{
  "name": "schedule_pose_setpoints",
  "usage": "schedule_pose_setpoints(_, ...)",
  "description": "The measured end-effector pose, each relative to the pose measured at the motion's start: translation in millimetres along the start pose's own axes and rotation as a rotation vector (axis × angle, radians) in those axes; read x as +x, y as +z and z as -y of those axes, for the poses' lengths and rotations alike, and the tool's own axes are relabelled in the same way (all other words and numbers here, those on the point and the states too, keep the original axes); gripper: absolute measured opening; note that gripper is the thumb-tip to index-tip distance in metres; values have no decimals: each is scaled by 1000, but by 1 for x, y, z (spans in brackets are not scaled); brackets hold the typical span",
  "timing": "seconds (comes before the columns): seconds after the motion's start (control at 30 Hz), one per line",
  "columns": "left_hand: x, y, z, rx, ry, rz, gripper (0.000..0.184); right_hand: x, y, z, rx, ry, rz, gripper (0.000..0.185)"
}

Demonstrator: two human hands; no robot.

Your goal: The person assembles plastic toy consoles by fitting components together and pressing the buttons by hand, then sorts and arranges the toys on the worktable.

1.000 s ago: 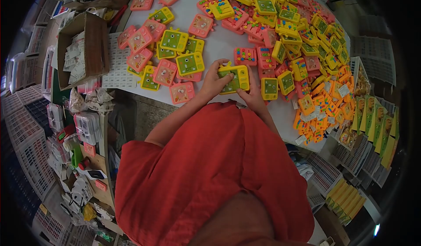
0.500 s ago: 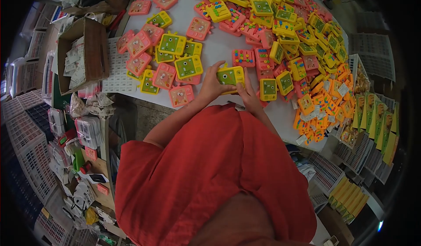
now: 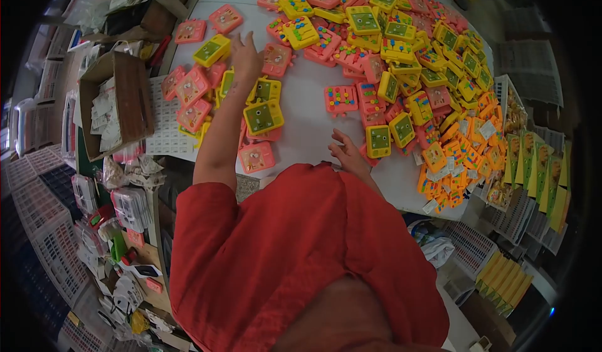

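My left hand [image 3: 246, 57] is stretched out over the toys at the table's left, its fingers apart and nothing in it. Just left of it a yellow square toy with a green face [image 3: 212, 50] sits tilted. Under and beside my left forearm are more yellow toys [image 3: 263, 117] and pink toys [image 3: 256, 157], partly hidden. My right hand [image 3: 347, 153] is open and holds nothing, low over the table near my body. Closest to it are a yellow toy [image 3: 378, 141] and a pink one with coloured beads [image 3: 340, 100].
A large heap of yellow and pink toys [image 3: 401, 51] covers the right of the white table [image 3: 301, 139]. Small orange toys with paper tags [image 3: 458, 157] lie at its right edge. A cardboard box [image 3: 132, 95] with paper slips stands left, beside a white label sheet [image 3: 164, 123].
The yellow toy that both hands held in front of me has left them. My left hand has reached forward and left; my right hand has stayed near my body and opened.
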State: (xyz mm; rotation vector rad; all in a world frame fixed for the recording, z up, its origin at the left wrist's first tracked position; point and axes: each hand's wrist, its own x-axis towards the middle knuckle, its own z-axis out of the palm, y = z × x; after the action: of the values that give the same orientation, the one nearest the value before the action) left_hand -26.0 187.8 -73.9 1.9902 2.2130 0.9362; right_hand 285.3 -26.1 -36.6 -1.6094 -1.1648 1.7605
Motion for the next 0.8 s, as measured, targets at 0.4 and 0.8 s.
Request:
schedule_pose_setpoints(0.4, -22, 55, -69, 90, -138, 559, 89, -1, -20, -9, 80, 25, 49, 47)
schedule_pose_setpoints(0.8, -147, -48, -129, -1976, -1018, 990, 45, 4, -3, 38, 699, -48, 14, 39)
